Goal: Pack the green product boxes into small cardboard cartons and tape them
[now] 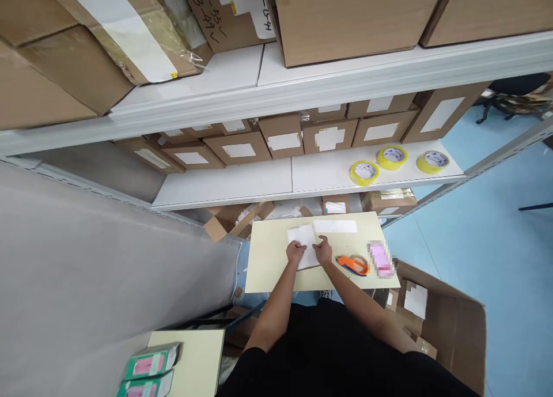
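Observation:
A small flat box (305, 236) with a white sheet over its top lies on the cream-coloured table, a thin brown edge showing on its near side. My left hand (295, 252) grips its left side, thumb resting on the white face. On the right side, my right hand (323, 251) holds the edge, fingers bent and thumb pressed in. A white paper strip (341, 226) lies just beyond my right hand. Right of that hand is an orange tape dispenser (347, 263) with a roll in it. Farther right sits a pink, pixelated flat item (381, 257).
The small table (268, 273) stands against a shelf (242, 181) holding labelled cardboard boxes and yellow tape rolls (363, 171). A large open carton (464, 322) stands at the right. Green boxes (144, 365) lie on a side table (201, 356); a grey wall is left.

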Available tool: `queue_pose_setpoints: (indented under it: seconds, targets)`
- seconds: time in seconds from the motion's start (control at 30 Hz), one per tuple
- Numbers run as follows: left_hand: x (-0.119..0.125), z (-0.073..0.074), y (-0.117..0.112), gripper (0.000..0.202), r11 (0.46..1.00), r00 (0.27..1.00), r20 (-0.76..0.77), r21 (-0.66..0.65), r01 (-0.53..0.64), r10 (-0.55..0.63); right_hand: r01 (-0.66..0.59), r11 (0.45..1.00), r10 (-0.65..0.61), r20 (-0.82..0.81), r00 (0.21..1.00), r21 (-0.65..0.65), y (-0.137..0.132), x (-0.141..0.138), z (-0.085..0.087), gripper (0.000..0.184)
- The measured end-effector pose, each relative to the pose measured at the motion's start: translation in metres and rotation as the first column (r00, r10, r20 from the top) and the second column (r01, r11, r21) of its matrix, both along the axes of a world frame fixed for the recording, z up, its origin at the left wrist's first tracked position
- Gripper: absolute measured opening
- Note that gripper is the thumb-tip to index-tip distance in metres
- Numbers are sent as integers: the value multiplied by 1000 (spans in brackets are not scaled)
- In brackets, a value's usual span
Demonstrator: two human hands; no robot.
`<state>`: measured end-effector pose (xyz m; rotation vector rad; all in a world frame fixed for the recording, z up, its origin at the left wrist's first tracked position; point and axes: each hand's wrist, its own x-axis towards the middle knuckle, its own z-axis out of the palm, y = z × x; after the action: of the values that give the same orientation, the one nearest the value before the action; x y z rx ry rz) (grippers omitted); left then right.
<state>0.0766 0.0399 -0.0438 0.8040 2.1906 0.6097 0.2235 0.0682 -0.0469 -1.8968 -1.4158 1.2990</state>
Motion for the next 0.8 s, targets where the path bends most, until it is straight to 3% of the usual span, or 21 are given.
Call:
queue_pose_setpoints:
  seconds: [0.23, 0.57, 0.8]
  targets:
    - [1, -6, -4, 33, 999, 999, 22, -3, -36, 37, -57, 998, 58, 27, 998, -18, -1, -1, -2, 38]
    - [3, 2, 0, 30, 996, 999, -17, -79, -35, 34, -88, 994, 94, 95, 991, -67, 5, -4, 1, 33]
    - [4, 10, 5, 25, 988, 999, -34, -154, -16, 11, -113, 987, 126, 126, 984, -110, 10, -3, -7, 32]
